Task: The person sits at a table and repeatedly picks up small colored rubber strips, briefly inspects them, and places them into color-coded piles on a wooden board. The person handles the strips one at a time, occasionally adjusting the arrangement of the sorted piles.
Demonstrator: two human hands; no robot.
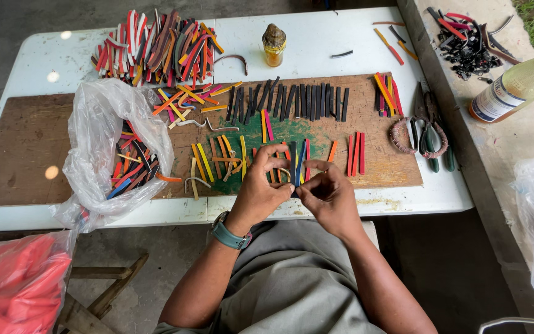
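My left hand (261,188) and my right hand (327,193) meet over the front edge of a brown wooden board (26,145). Together they pinch a small bundle of rubber strips (298,162), dark blue and black, standing upright between the fingertips. A teal watch sits on my left wrist. Under and around the hands, yellow, orange and red strips (217,154) lie on a green patch of the board. A row of black strips (288,101) lies further back.
A clear plastic bag (103,133) with coloured strips lies at left. A heap of strips (156,49) and a small amber bottle (274,44) stand at the back of the white table (316,37). Scissors (431,133) lie at right; a large bottle (514,86) rests on the ledge.
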